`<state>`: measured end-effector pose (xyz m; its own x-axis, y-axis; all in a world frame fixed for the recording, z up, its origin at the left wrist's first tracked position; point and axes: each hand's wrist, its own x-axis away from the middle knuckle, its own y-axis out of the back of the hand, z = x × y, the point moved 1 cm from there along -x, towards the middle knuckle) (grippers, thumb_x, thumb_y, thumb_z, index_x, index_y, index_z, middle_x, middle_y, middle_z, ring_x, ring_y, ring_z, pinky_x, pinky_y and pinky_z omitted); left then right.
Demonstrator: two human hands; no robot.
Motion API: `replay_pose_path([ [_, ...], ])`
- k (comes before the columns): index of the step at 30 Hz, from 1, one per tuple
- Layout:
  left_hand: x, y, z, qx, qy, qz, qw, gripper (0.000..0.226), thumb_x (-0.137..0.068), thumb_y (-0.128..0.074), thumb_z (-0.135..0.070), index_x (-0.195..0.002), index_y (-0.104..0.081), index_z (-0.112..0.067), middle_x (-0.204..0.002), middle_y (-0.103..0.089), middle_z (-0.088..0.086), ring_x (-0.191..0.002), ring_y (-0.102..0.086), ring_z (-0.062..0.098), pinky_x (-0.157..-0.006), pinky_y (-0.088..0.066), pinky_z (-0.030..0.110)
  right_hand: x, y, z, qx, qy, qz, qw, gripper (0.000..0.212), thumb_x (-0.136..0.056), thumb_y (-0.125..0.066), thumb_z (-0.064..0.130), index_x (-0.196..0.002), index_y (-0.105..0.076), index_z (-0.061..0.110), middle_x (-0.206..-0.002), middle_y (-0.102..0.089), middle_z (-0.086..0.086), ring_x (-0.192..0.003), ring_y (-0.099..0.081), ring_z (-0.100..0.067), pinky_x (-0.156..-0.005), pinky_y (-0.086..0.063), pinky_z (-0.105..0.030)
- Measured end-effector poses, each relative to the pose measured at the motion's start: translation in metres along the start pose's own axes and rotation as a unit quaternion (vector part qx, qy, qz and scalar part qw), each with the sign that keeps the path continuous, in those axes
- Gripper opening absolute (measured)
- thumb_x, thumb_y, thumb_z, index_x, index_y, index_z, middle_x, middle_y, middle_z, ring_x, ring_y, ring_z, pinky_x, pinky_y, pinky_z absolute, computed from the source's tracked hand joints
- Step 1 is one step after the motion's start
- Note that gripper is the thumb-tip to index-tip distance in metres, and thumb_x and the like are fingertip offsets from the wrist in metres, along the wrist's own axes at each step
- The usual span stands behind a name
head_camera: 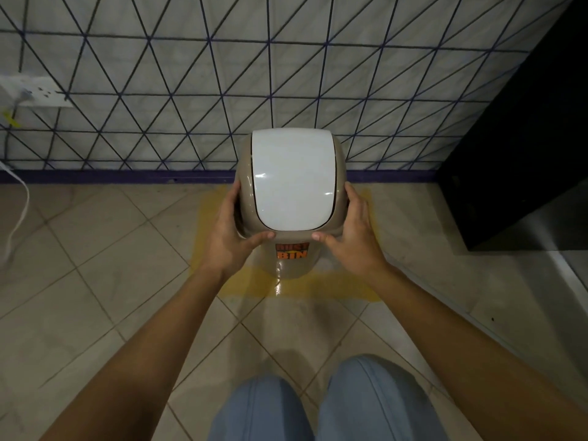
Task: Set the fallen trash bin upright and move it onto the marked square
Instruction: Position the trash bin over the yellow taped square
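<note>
A beige trash bin [291,264] with a white swing lid [294,179] and an orange "DUST BIN" label stands upright close to the wall. Its base sits inside the yellow taped square [334,289] on the floor tiles. My left hand [227,237] clasps the left side of the bin's domed top, thumb along its front rim. On the opposite side, my right hand [356,233] grips the top in the same way. The far edge of the square is hidden behind the bin.
A wall with a dark triangle grid [159,90] rises right behind the bin. A black cabinet [521,154] stands at the right. At the left are a white socket [38,90] and a white cable [19,211]. My knees [318,405] are at the bottom.
</note>
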<state>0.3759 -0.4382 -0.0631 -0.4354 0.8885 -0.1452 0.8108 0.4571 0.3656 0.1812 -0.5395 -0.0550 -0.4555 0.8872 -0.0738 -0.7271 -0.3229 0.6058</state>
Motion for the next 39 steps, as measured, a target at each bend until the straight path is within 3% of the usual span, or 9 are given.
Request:
replay_pose_path([
  [6, -0.029, -0.001, 0.001, -0.018, 0.026, -0.002, 1.0, 0.106, -0.064, -0.082, -0.024, -0.147, -0.017, -0.024, -0.136, -0.034, -0.021, -0.111, -0.027, -0.033, -0.083, -0.03, -0.007, -0.031, 0.0, 0.001, -0.008, -0.019, 0.008, 1.0, 0.109, -0.066, -0.081, 0.02, -0.146, -0.007, 0.024, -0.149, -0.022, -0.007, -0.14, -0.021, -0.021, -0.113, -0.028, -0.045],
  [12, -0.057, -0.001, 0.006, -0.03, 0.029, 0.01, 0.999, 0.106, -0.065, -0.079, -0.032, -0.148, -0.015, -0.024, -0.145, -0.033, -0.011, -0.121, -0.027, -0.014, -0.085, -0.03, -0.007, -0.059, -0.005, -0.002, 0.003, -0.017, 0.001, 1.0, 0.109, -0.066, -0.081, 0.019, -0.146, -0.008, 0.022, -0.148, -0.024, -0.009, -0.138, -0.023, -0.022, -0.11, -0.028, -0.038],
  [18, -0.086, -0.002, 0.007, -0.026, 0.033, 0.023, 0.999, 0.104, -0.069, -0.079, -0.02, -0.149, -0.013, -0.018, -0.151, -0.028, -0.002, -0.126, -0.026, -0.006, -0.086, -0.033, -0.004, -0.087, -0.006, -0.002, -0.001, -0.026, -0.003, 1.0, 0.109, -0.065, -0.082, 0.017, -0.146, -0.009, 0.02, -0.149, -0.022, -0.008, -0.139, -0.02, -0.022, -0.112, -0.026, -0.039],
  [20, -0.093, -0.002, 0.006, -0.022, 0.029, 0.023, 0.999, 0.103, -0.069, -0.079, -0.018, -0.149, -0.013, -0.017, -0.148, -0.03, -0.004, -0.126, -0.027, -0.007, -0.093, -0.038, 0.004, -0.095, -0.006, -0.002, -0.001, -0.028, -0.001, 1.0, 0.109, -0.066, -0.081, 0.017, -0.146, -0.008, 0.019, -0.15, -0.022, -0.008, -0.139, -0.019, -0.022, -0.113, -0.025, -0.04],
  [23, -0.105, -0.002, 0.003, -0.026, 0.026, 0.033, 0.999, 0.103, -0.069, -0.079, -0.018, -0.149, -0.013, -0.02, -0.149, -0.031, -0.004, -0.134, -0.032, 0.011, -0.102, -0.045, 0.036, -0.106, -0.006, -0.001, -0.002, -0.032, -0.002, 0.999, 0.109, -0.067, -0.081, 0.016, -0.147, -0.007, 0.017, -0.15, -0.021, -0.009, -0.14, -0.018, -0.023, -0.114, -0.024, -0.041],
  [28, -0.121, -0.004, 0.003, -0.039, 0.016, 0.036, 0.998, 0.104, -0.07, -0.079, -0.015, -0.149, -0.012, -0.015, -0.15, -0.031, 0.002, -0.136, -0.033, 0.02, -0.099, -0.045, 0.049, -0.12, -0.006, -0.001, -0.01, -0.035, 0.002, 0.999, 0.108, -0.067, -0.08, 0.014, -0.147, -0.007, 0.017, -0.149, -0.021, -0.009, -0.139, -0.02, -0.022, -0.114, -0.026, -0.044],
  [37, -0.128, -0.009, 0.001, -0.001, 0.03, 0.047, 0.998, 0.102, -0.074, -0.075, -0.009, -0.149, -0.007, -0.013, -0.153, -0.023, 0.004, -0.14, -0.025, 0.019, -0.105, -0.04, 0.046, -0.132, -0.005, -0.004, -0.024, -0.041, -0.001, 0.999, 0.11, -0.065, -0.082, 0.01, -0.147, -0.008, 0.015, -0.15, -0.021, -0.011, -0.139, -0.02, -0.024, -0.113, -0.027, -0.048],
  [39, -0.128, -0.006, 0.001, 0.005, 0.031, 0.058, 0.998, 0.1, -0.075, -0.074, -0.007, -0.149, -0.008, -0.014, -0.153, -0.024, 0.003, -0.139, -0.025, 0.014, -0.107, -0.039, 0.038, -0.133, -0.005, -0.004, -0.038, -0.044, 0.001, 0.998, 0.11, -0.064, -0.082, 0.01, -0.147, -0.01, 0.016, -0.149, -0.022, -0.01, -0.139, -0.022, -0.023, -0.112, -0.029, -0.048],
])
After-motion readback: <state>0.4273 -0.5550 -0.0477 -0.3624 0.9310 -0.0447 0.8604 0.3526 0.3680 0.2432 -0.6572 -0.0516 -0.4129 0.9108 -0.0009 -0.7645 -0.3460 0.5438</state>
